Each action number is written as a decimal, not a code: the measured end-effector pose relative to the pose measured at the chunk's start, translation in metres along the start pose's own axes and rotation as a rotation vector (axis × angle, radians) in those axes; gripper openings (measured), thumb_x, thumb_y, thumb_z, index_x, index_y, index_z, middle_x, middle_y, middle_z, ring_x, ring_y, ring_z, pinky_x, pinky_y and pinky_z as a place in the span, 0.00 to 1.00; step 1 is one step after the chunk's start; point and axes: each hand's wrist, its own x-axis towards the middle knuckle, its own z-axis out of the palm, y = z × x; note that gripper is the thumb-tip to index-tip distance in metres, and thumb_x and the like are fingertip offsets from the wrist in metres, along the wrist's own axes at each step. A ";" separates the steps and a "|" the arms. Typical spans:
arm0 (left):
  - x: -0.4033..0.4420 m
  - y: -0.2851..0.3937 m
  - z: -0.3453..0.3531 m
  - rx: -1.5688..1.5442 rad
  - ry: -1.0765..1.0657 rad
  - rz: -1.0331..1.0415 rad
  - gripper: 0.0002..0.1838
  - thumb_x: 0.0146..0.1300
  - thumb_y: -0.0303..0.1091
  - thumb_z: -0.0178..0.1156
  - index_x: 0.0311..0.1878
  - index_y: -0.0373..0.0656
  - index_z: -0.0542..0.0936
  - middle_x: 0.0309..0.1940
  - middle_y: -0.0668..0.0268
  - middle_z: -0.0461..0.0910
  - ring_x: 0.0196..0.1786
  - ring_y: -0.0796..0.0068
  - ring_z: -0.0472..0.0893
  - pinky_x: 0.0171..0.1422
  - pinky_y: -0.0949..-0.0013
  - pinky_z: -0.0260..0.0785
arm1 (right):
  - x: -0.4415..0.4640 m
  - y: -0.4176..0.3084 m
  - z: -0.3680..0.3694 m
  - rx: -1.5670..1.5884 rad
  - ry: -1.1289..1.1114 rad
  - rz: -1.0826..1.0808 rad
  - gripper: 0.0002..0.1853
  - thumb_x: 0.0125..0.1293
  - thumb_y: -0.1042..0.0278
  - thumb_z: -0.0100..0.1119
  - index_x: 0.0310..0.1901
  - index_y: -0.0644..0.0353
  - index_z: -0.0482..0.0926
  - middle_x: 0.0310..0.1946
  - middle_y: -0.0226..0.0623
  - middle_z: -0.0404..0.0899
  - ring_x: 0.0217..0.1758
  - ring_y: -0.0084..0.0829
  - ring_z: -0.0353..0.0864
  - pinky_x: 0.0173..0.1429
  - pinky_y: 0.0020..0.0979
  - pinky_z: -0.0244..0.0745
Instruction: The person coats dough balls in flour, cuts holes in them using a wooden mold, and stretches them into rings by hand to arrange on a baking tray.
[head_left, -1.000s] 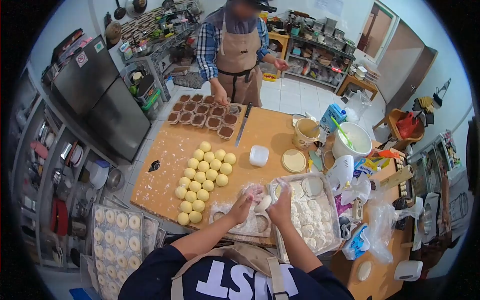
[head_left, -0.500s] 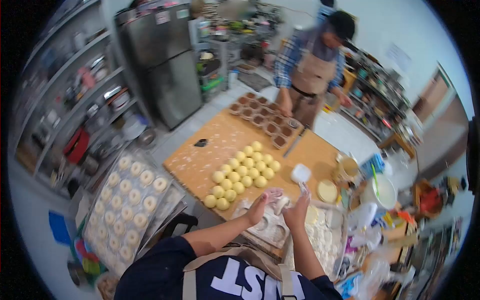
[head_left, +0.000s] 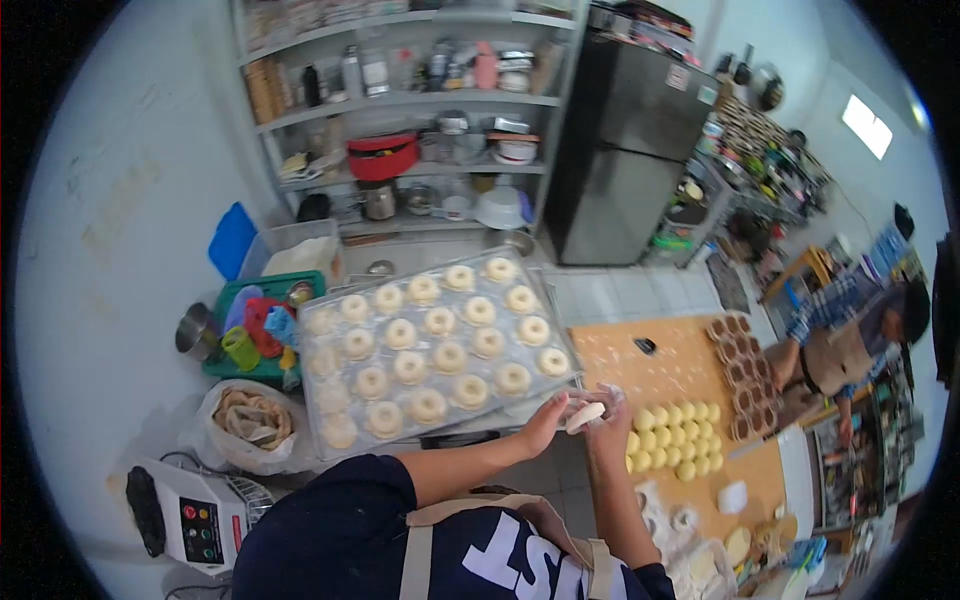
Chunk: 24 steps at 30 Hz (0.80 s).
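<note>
Between my two hands is a flat, pale piece of dough (head_left: 585, 417), dusted with flour. My left hand (head_left: 546, 424) is at its left side, fingers reaching toward it. My right hand (head_left: 608, 412) closes on it from the right, its fingers floury. Both hands are in the gap between a tray (head_left: 455, 395) of ring-shaped doughs (head_left: 450, 357) on the left and the wooden table (head_left: 640, 370) on the right. Yellow dough balls (head_left: 676, 436) lie in rows on the table, just right of my right hand.
A co-worker (head_left: 850, 340) stands at the table's far right by chocolate-brown filled cups (head_left: 742, 375). Shelves (head_left: 405, 105) and a fridge (head_left: 625, 150) stand behind. At left are a green crate (head_left: 215, 345), a bag (head_left: 250, 425) and a machine (head_left: 205, 525).
The view has swung left, bringing the tray of rings to the centre and the table to the right. My hands have moved with the dough from over the table to beside the tray.
</note>
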 end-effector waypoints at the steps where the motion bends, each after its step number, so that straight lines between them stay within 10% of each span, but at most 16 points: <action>1: -0.005 0.012 -0.023 -0.025 0.086 -0.015 0.30 0.73 0.57 0.30 0.57 0.40 0.69 0.48 0.61 0.77 0.49 0.69 0.77 0.56 0.66 0.68 | 0.010 0.004 0.027 0.010 -0.039 0.043 0.25 0.48 0.89 0.47 0.52 0.67 0.66 0.42 0.40 0.75 0.45 0.29 0.78 0.46 0.28 0.76; 10: -0.061 0.089 -0.211 -0.512 0.889 0.174 0.30 0.69 0.62 0.39 0.42 0.42 0.73 0.34 0.65 0.77 0.39 0.73 0.78 0.49 0.70 0.69 | 0.047 0.031 0.262 0.369 -0.530 0.387 0.15 0.54 0.86 0.52 0.44 0.63 0.68 0.42 0.40 0.75 0.45 0.30 0.77 0.48 0.29 0.74; 15: -0.096 0.147 -0.248 -0.422 0.978 0.136 0.33 0.68 0.66 0.37 0.41 0.42 0.73 0.33 0.64 0.77 0.38 0.73 0.78 0.48 0.71 0.69 | 0.051 0.045 0.345 0.478 -0.535 0.593 0.09 0.66 0.73 0.54 0.46 0.59 0.68 0.45 0.37 0.73 0.46 0.28 0.75 0.48 0.27 0.73; 19: -0.112 0.164 -0.270 -0.143 1.023 0.078 0.33 0.68 0.66 0.36 0.43 0.41 0.73 0.36 0.63 0.77 0.41 0.72 0.77 0.50 0.69 0.69 | 0.053 0.032 0.378 -0.179 -0.740 0.280 0.14 0.66 0.68 0.56 0.51 0.60 0.71 0.44 0.36 0.76 0.46 0.26 0.76 0.45 0.28 0.74; 24: -0.114 0.155 -0.297 -0.272 1.074 0.242 0.35 0.68 0.66 0.33 0.46 0.40 0.73 0.37 0.62 0.77 0.42 0.72 0.76 0.50 0.68 0.68 | 0.047 0.048 0.413 0.174 -0.514 0.411 0.18 0.64 0.66 0.58 0.53 0.60 0.70 0.45 0.36 0.76 0.46 0.26 0.76 0.44 0.28 0.74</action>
